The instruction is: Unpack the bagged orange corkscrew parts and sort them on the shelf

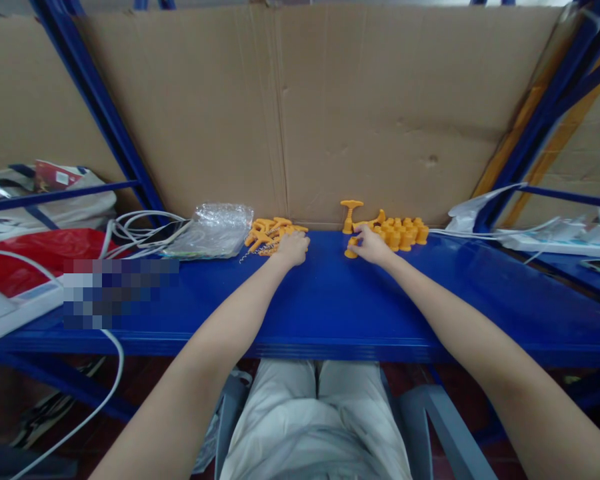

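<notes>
My left hand [293,249] is closed at the right edge of a pile of orange T-handled corkscrews [263,233], with metal spirals showing at the front. An orange handle sticks out just past its curled fingers, which partly hide what they grip. My right hand [373,247] pinches a small orange bell-shaped base [351,249] at the table surface. Behind it, a corkscrew with its base [351,215] stands upright, T-handle on top. Another orange handle [375,219] shows beside it, partly hidden by the hand. Several orange bases [405,233] stand grouped to the right.
Clear plastic bags [213,230] lie left of the corkscrew pile on the blue table [320,307]. White cables [145,220] and a red bag [40,257] are farther left. A cardboard panel [355,113] rises behind. On the right are a power strip [555,241] and blue posts.
</notes>
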Demonstrator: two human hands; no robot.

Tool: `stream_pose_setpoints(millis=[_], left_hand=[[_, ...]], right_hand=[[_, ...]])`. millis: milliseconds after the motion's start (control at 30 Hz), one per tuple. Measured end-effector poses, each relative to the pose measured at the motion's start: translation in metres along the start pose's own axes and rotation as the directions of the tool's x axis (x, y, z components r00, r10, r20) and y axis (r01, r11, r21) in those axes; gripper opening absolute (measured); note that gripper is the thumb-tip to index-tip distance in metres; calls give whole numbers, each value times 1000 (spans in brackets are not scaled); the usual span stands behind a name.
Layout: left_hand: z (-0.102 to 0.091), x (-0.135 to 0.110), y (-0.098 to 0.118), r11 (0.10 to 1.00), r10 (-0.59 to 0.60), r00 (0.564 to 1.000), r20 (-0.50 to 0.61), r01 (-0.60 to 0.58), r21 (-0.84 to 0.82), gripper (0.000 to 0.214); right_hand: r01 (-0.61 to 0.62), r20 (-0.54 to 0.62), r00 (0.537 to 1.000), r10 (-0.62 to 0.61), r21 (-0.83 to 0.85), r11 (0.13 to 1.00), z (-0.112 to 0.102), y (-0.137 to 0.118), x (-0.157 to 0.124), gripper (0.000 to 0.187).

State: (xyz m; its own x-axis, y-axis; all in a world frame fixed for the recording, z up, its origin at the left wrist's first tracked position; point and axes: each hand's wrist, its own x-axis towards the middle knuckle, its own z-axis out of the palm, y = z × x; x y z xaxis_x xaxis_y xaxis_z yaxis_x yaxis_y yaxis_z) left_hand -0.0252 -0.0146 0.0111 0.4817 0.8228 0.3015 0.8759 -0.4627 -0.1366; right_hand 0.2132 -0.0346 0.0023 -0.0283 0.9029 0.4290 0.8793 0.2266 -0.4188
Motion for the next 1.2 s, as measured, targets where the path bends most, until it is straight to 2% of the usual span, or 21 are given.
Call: stream_pose_setpoints(millis=[133,233,367,500,733,900,1067,1200], left_hand=[[-2,-2,13,999,-32,999,-13,32,20,37],[-3,-2,14,995,-83,997,-11,83,53,43],[-6,0,0,994,-107,994,-11,107,31,48],[-16,0,-15,992,-121,992,21,122,-46,46],[-34,-6,-10,970,-238,971,13,238,-48,45],[-41,-9,-3,921,-385,922,42,387,-53,46],[-44,-10,1,913,-398,912,100,404,-53,36],[-50,-9,3,898,-431,902,-5,429,-97,33]], right_hand=[[-17,85,996,18,-7,1000,9,-2,-2,22],[-17,117,993,24,-62,998,13,-3,-3,16],[12,163,987,8,-124,992,13,-6,-5,17],[17,208,978,20,-176,984,8,-12,-8,20],[75,193,981,-10,-335,939,-6,-23,-16,27],[76,210,978,3,-366,928,-9,-24,-18,27],[100,196,980,-30,-360,927,-8,-22,-17,28],[110,185,982,-47,-348,931,-9,-21,-17,28]])
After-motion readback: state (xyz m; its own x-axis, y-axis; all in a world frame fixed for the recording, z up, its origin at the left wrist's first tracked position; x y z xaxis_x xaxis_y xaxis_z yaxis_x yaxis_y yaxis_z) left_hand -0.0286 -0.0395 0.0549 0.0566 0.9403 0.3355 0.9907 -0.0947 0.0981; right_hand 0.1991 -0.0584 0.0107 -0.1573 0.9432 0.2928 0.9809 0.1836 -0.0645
